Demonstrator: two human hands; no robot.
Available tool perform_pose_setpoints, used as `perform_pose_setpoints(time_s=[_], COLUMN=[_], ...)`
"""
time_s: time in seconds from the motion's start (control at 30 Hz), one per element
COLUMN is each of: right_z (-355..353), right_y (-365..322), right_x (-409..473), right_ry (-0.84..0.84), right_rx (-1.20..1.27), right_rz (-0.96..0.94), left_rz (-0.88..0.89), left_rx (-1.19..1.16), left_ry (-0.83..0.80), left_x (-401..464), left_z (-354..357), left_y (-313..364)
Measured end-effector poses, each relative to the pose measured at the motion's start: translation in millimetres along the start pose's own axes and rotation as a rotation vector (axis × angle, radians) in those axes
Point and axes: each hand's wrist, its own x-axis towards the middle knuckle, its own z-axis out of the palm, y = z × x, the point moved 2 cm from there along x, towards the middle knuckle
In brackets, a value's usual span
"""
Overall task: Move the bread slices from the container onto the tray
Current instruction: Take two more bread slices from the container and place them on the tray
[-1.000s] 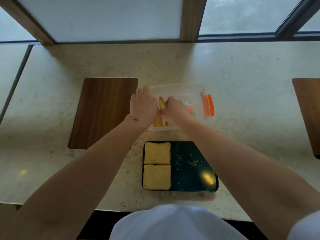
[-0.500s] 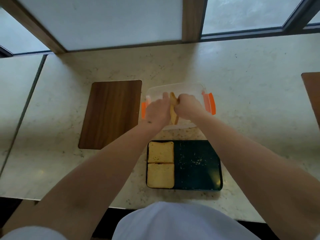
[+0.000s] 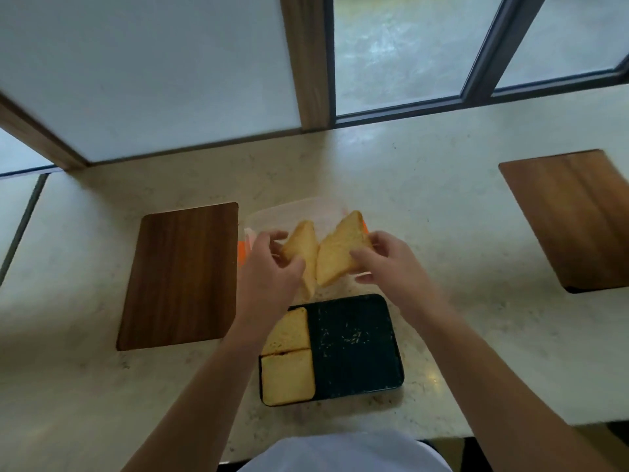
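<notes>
On the pale stone counter [image 3: 442, 233], a dark rectangular tray [image 3: 354, 345] lies directly below two hands: the left hand [image 3: 269, 270] and right hand [image 3: 391, 258] each pinch a golden bread slice [image 3: 303, 247], [image 3: 340, 250] above the clear plastic container [image 3: 272, 216].

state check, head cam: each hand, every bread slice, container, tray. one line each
Left hand: holding a slice in the air.
Right hand: holding a slice in the air.
Left slice: lifted, tilted, above the container.
Right slice: lifted, tilted.
Container: open, no lid on; contents hidden by the hands.
Tray: two slices lying flat in its left half, right half bare with crumbs.
</notes>
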Motion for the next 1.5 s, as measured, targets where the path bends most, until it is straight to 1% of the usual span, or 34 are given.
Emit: perform_pose_setpoints(time_s=[0.23, 0.3, 0.43, 0.6, 0.63, 0.7, 0.83, 0.87, 0.9, 1.07, 1.17, 1.27, 1.33, 1.4, 1.5], right_z=[-20, -24, -24, -9, -5, 2, 11, 12, 11, 2, -1, -1, 2, 6, 8], right_y=[63, 81, 117, 147, 150, 157, 170, 172, 174, 174, 172, 173, 173, 173, 173], right_x=[-31, -37, -51, -55, -53, -48, -37, -36, -35, -42, -46, -41, -35, -29, -25], right_ry=[0.054, 0.083, 0.177, 0.176, 0.173, 0.188, 0.239, 0.238, 0.234, 0.224, 0.204, 0.123, 0.035, -0.022, -0.046], right_rx=[0.014, 0.051, 0.210, 0.375, 0.382, 0.308, 0.218, 0.166, 0.064, -0.711, -1.052, -1.245, -1.325, -1.370, -1.406], right_rz=[0.214, 0.272, 0.416, 0.561, 0.582, 0.606, 0.614, 0.583, 0.542, 0.281, 0.120, -0.066, -0.140, -0.151, -0.148], left_rz=[-0.500, -0.574, -0.640, -0.642, -0.636, -0.646, -0.670, -0.669, -0.666, -0.692, -0.707, -0.700, -0.696, -0.702, -0.722], left_rx=[-0.459, -0.548, -0.629, -0.616, -0.602, -0.586, -0.605, -0.597, -0.579, -0.521, -0.519, -0.523, -0.519, -0.506, -0.480], left_ry=[-0.077, -0.101, -0.097, -0.075, -0.072, -0.063, -0.017, -0.017, -0.027, -0.100, -0.149, -0.185, -0.203, -0.222, -0.245], left_x=[-70, -83, -96, -100, -100, -100, -105, -107, -108, -114, -112, -112, -113, -113, -113], left_z=[56, 61, 56, 46, 45, 43, 35, 33, 32, 27, 28, 32, 35, 38, 41], left_y=[-76, -93, -116, -131, -132, -133, -143, -145, -148, -154, -150, -144, -141, -141, -144])
